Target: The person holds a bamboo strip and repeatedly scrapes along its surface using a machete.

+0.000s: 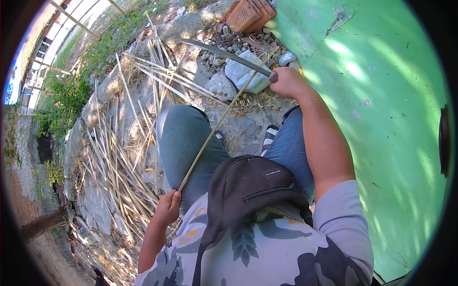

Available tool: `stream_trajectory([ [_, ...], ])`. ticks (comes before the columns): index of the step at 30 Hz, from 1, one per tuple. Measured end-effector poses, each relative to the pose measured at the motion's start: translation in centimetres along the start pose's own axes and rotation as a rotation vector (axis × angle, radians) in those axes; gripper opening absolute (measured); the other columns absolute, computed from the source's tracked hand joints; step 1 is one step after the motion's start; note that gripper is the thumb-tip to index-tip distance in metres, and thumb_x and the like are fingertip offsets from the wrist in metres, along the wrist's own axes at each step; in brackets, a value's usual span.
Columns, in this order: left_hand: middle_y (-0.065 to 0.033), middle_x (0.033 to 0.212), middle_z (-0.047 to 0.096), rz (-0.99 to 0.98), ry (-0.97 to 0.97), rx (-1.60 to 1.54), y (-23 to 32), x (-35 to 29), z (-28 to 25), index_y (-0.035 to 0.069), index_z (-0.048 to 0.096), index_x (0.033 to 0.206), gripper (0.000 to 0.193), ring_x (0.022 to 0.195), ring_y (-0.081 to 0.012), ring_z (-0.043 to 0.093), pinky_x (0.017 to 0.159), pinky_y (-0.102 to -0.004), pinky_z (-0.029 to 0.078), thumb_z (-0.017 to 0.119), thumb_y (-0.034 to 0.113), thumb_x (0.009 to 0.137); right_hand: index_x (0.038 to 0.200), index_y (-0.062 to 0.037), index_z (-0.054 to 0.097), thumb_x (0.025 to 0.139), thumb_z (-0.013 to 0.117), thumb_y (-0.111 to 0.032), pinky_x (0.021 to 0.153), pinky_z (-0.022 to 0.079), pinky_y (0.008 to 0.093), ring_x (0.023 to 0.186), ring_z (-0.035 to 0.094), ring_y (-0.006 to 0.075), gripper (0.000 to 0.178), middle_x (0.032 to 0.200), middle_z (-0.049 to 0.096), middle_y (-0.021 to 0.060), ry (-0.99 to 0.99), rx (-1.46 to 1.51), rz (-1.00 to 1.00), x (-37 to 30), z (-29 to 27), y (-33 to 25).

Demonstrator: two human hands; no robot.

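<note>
My right hand (pixel 288 83) is closed round the dark handle of a long, slightly curved machete (pixel 224 54), whose blade reaches out to the far left. Beside my left thigh, my left hand (pixel 168 206) grips the near end of a thin bamboo strip (pixel 210 138). The strip slants across my left leg, up and to the right, and passes at the blade close to the handle. Whether the blade touches it or only crosses it in view, I cannot tell. Below the blade lies a large pale rock (pixel 245 71).
Many loose bamboo strips (pixel 117 178) lie heaped on the stony ground at left. A grey stone (pixel 221 86), gravel and stacked orange clay blocks (pixel 248 16) are ahead. A green painted surface (pixel 381 143) spans the right side. A black bag (pixel 253 183) rests at my lap.
</note>
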State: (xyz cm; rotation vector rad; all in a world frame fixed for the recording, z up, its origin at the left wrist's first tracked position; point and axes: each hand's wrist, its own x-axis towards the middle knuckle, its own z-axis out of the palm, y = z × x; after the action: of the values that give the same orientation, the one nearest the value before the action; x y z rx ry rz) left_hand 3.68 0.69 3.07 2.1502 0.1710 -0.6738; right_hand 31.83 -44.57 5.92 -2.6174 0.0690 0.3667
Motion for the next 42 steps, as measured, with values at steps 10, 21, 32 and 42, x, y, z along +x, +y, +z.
stream_trajectory([
  [10, -0.0047, 0.062, 0.046, -0.003, -0.023, -0.036, 1.6, 0.0, -0.2, 0.0, 0.05, 0.081, 0.045, 0.061, -0.0132, 0.042, 0.056, -0.0347, 0.04, 0.045, 0.036, 0.107, 0.104, -0.0095, 0.073, 0.076, 0.066, -0.017, 0.088, 0.053, 0.0398, 0.099, 0.069, 0.0307, 0.03, 0.104, 0.073, 0.014, -0.007, 0.045, 0.108, 1.7, -0.9, 2.5],
  [21, 0.0003, 0.065, 0.049, -0.072, -0.068, -0.165, -0.6, 0.3, -0.4, 0.001, 0.053, 0.081, 0.047, 0.064, -0.0106, 0.043, 0.057, -0.0314, 0.04, 0.043, 0.038, 0.108, 0.099, -0.008, 0.071, 0.075, 0.069, -0.019, 0.085, 0.054, 0.041, 0.094, 0.07, 0.0325, 0.027, 0.096, 0.073, 0.0153, 0.158, 0.072, -0.089, -0.7, -0.4, 0.9],
  [32, -0.0032, 0.062, 0.048, -0.028, -0.047, -0.052, -0.2, 0.5, -0.3, 0.0, 0.052, 0.079, 0.05, 0.06, -0.0134, 0.043, 0.056, -0.0338, 0.04, 0.043, 0.041, 0.107, 0.091, -0.0177, 0.073, 0.08, 0.07, -0.033, 0.076, 0.055, 0.0426, 0.087, 0.071, 0.0304, 0.019, 0.088, 0.073, 0.0096, 0.305, -0.287, 0.014, -2.4, -2.6, -0.9],
  [42, -0.0028, 0.063, 0.049, -0.001, -0.071, -0.143, -0.5, 0.6, -0.3, 0.0, 0.052, 0.081, 0.048, 0.061, -0.0133, 0.043, 0.057, -0.0342, 0.04, 0.044, 0.039, 0.107, 0.094, -0.0157, 0.072, 0.078, 0.07, -0.031, 0.079, 0.055, 0.0437, 0.089, 0.071, 0.031, 0.022, 0.092, 0.073, 0.0105, 0.178, -0.3, -0.104, -4.4, -3.7, -1.0],
])
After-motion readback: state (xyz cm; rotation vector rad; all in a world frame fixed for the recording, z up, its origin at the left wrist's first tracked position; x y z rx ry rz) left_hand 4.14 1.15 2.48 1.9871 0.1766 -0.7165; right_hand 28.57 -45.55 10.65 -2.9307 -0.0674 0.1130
